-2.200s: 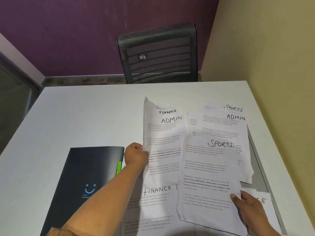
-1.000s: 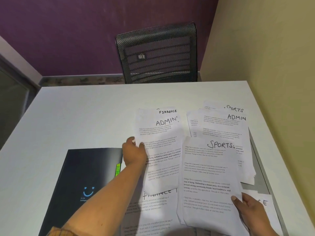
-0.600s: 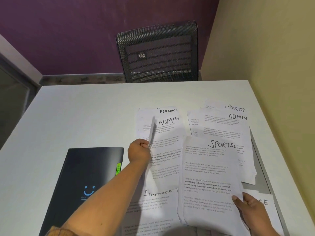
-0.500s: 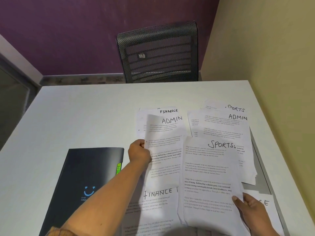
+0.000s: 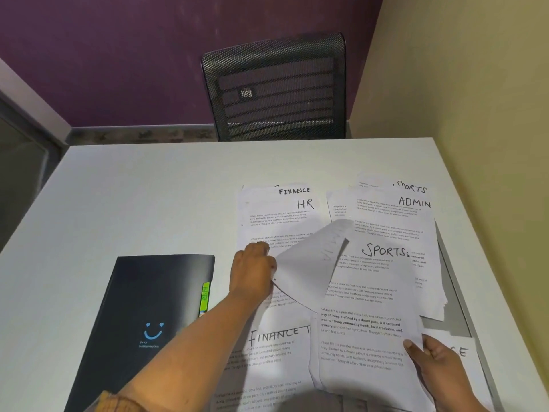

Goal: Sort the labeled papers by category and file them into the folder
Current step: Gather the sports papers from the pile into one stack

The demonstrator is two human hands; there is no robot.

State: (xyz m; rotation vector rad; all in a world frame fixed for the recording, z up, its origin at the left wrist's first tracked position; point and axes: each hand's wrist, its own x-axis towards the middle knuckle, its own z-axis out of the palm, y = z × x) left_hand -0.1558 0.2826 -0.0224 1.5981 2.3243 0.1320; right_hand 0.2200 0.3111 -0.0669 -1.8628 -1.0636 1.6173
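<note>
Curled sheet [image 5: 306,263] now off HR sheet [image 5: 276,221]

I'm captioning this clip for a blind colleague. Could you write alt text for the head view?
A person's left hand grips a curled sheet above a page marked HR, while the right hand holds a sheet marked SPORTS. Other labeled papers overlap on a white table, with a dark closed folder to their left.

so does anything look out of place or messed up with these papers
The left hand holds a curled sheet, back facing up, above the HR sheet. The rest lie in overlapping, skewed layers with labels mixed: a SPORTS sheet overlaps an ADMIN sheet. Nothing looks torn.
</note>
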